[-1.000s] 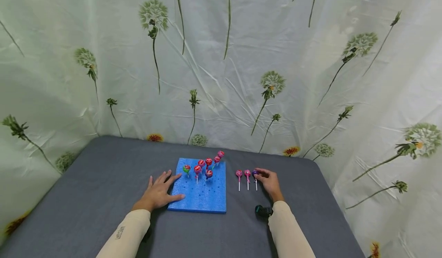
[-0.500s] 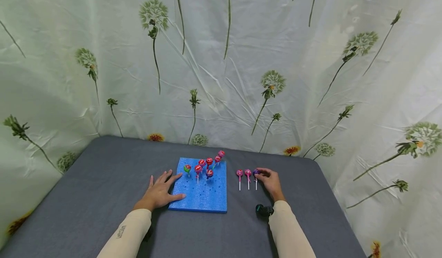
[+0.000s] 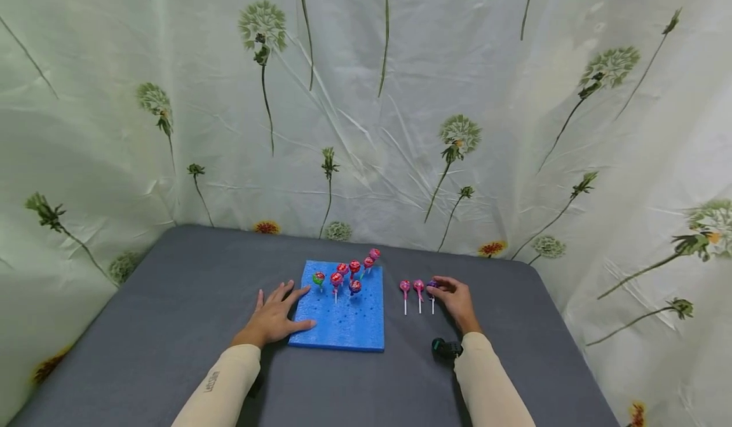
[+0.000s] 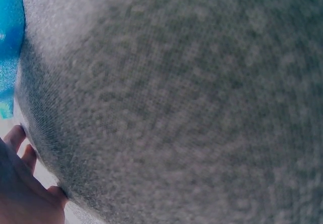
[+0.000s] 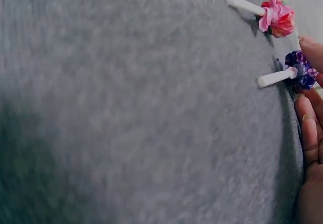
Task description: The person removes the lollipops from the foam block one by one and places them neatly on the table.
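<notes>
My left hand (image 3: 270, 320) lies with spread fingers at the left edge of a blue foam board (image 3: 354, 333), its thumb and index finger touching the board. Several wrapped lollipops stand in the board's holes, among them a green-and-red one (image 3: 318, 278) and a dark blue-and-red one (image 3: 355, 286). To the right, my right hand (image 3: 459, 302) pinches the wrapped head of a purple lollipop (image 5: 302, 71) between thumb and fingers. Its white stick lies on the table. Two pink lollipops, one on the left (image 3: 405, 285) and one in the middle (image 3: 419, 284), lie beside it in a row.
A dark grey cloth covers the table (image 3: 320, 389). A black wrist camera (image 3: 446, 349) sits at my right wrist. Behind the table's far edge hangs a pale curtain (image 3: 354, 115) printed with dandelions. Small holes dot the near half of the board.
The head view has shifted slightly, so everything appears a little further right. Both hands keep their places on the board and at the purple lollipop.
</notes>
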A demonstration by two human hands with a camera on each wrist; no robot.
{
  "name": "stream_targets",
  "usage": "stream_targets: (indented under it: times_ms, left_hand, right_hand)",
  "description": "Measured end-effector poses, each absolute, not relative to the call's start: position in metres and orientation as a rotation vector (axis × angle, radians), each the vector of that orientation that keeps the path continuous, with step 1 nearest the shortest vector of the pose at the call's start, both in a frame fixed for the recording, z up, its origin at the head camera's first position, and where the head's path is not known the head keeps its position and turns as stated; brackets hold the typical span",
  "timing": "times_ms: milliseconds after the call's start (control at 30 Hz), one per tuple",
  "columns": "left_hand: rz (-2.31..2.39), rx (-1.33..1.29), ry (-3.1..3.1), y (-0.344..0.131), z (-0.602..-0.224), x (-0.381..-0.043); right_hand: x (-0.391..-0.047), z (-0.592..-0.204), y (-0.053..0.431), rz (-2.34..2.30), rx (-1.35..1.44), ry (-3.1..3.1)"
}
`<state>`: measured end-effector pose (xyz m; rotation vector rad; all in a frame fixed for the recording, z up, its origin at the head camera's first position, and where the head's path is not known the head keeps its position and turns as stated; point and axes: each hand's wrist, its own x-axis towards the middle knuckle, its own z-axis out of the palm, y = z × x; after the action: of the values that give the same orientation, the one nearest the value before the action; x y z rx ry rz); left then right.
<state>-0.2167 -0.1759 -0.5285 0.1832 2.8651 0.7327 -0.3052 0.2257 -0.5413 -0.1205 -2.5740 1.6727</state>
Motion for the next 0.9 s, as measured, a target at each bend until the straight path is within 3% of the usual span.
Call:
stream_targets:
  times_ms: [900]
  left_hand:
    - [0.726,0.170,2.872,-0.174,-0.530,-0.218]
  right_hand:
    - [-0.293,-0.524,0.182,1.380,-0.110,-2.447]
